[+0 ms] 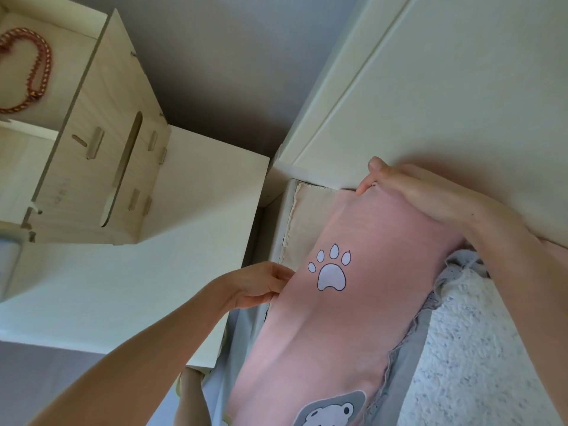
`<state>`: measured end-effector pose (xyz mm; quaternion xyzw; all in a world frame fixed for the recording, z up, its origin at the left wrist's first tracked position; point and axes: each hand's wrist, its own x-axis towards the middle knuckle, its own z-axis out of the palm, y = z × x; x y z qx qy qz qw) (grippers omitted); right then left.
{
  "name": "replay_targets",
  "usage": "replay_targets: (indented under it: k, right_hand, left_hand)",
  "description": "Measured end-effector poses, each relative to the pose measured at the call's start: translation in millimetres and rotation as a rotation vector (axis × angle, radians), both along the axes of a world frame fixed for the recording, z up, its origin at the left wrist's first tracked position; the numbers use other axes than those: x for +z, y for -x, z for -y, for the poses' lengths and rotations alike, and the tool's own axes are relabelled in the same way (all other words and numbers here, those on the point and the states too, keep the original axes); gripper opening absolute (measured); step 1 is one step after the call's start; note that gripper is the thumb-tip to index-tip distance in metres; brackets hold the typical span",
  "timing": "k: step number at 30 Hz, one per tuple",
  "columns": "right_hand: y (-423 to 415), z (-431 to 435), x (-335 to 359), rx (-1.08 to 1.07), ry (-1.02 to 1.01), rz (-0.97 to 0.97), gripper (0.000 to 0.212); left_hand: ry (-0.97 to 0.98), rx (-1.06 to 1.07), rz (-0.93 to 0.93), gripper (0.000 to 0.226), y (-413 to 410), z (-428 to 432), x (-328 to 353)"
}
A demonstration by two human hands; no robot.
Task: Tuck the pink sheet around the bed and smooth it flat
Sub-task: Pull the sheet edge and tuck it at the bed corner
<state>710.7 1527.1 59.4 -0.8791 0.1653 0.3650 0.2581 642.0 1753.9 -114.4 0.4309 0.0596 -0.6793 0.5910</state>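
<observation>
The pink sheet [325, 330] with a white paw print and a bear patch lies over the bed's corner, running from the headboard down the frame's middle. My left hand [261, 285] pinches the sheet's left edge at the mattress side. My right hand [412, 192] grips the sheet's top edge against the headboard [430, 96], thumb up. A bare cream mattress corner [310, 210] shows between the two hands.
A white bedside table [184, 241] stands left of the bed, bearing a pale wooden organiser box [101, 142] with a red chain inside. A grey frilled cover and a white fluffy blanket [479, 348] lie on the bed at the right.
</observation>
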Motion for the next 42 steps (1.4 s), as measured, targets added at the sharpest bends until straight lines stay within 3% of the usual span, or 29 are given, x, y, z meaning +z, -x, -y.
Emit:
replay_targets:
  k: [5, 9, 12, 14, 17, 23, 26, 29, 35, 42]
  right_hand:
    - [2, 3, 4, 0.001, -0.038, 0.023, 0.072]
    - [1, 3, 3, -0.001, -0.043, 0.014, 0.071]
    - [2, 3, 2, 0.009, -0.031, 0.010, 0.074]
    - [2, 3, 2, 0.004, -0.028, 0.008, 0.077]
    - [1, 4, -1, 0.005, -0.028, 0.015, 0.078]
    - [-6, 2, -16, -0.008, -0.032, 0.027, 0.066]
    - [-13, -4, -32, -0.035, -0.030, 0.069, 0.062]
    - [-20, -15, -51, -0.003, -0.015, 0.104, 0.064]
    - [-34, -24, -85, 0.111, 0.066, 0.174, 0.071]
    - [-38, -21, -112, 0.184, 0.152, 0.288, 0.080]
  left_hand:
    - [-0.055, 0.076, 0.097, 0.026, 6, -2, -3]
    - [-0.141, 0.117, 0.446, 0.024, 11, -1, 4]
    - [-0.330, 0.030, 0.789, 0.025, 12, 3, 4]
    - [-0.446, 0.060, 0.873, 0.021, 7, 6, -2]
    - [-0.498, 0.094, 0.767, 0.024, 1, 28, -9]
    - [-0.208, 0.110, 0.063, 0.028, 9, 54, -16]
    - [-0.073, 0.135, -0.153, 0.026, 3, 42, -23]
    - [-0.093, 0.289, -0.322, 0.038, -10, 36, -28]
    - [-0.103, 0.159, -0.291, 0.078, -44, 44, -22]
    - [-0.119, 0.261, -0.323, 0.084, -72, 55, -28]
